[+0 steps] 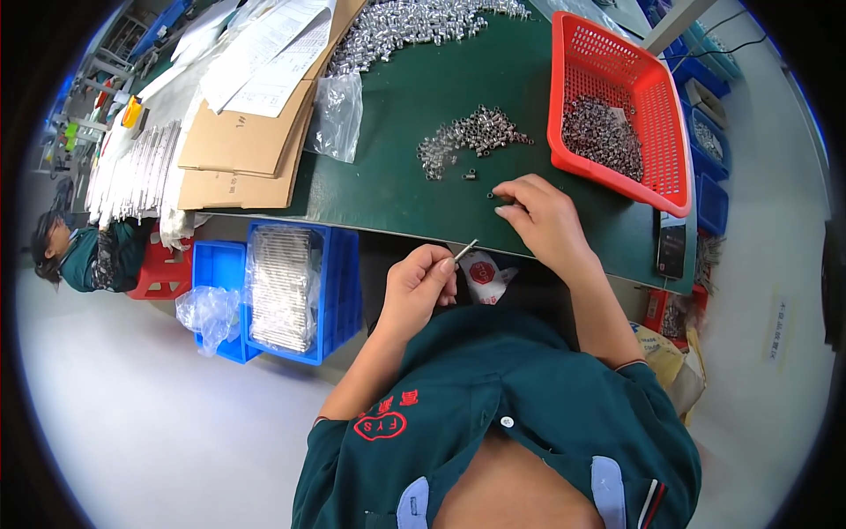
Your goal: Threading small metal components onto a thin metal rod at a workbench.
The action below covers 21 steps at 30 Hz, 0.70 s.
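Note:
My left hand pinches a thin metal rod between thumb and forefinger, just off the table's front edge. The rod's free end points up and to the right. Over the green tabletop, my right hand is open, its thumb and forefinger apart with nothing between them. Close to those fingertips lies a small dark metal ring. A few more such pieces sit a little farther off, in front of a loose pile of small metal rings.
A red plastic basket at the right holds many small rings. Shiny metal parts heap at the back. Cardboard, papers and a clear bag cover the left. Blue crates stand below; another person sits far left.

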Each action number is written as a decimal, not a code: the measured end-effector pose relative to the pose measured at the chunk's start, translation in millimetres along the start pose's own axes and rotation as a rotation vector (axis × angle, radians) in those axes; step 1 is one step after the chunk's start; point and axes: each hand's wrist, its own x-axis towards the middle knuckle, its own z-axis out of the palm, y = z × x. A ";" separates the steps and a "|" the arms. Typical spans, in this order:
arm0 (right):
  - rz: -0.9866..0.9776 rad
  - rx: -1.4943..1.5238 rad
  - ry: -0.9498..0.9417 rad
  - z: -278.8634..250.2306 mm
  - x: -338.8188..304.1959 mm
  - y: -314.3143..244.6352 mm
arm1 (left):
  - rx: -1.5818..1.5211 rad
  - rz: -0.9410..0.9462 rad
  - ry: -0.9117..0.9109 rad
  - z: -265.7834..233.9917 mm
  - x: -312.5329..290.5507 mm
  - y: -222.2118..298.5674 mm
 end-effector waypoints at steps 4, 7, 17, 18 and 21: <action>-0.116 -0.167 0.049 10.8 5.8 4.5 | -0.015 0.002 0.049 -2.9 0.0 -2.3; -0.156 -0.258 0.044 12.7 6.1 4.3 | -0.037 0.023 0.061 -4.1 -0.6 -3.6; 0.386 0.802 -0.235 5.5 -11.9 -20.3 | 0.084 0.040 0.045 4.0 3.2 1.0; 0.376 0.801 -0.252 5.0 -12.8 -20.8 | 0.093 0.042 0.041 4.6 3.3 1.1; 0.287 0.723 -0.229 3.8 -15.4 -23.7 | 0.110 0.037 0.041 3.9 2.3 1.1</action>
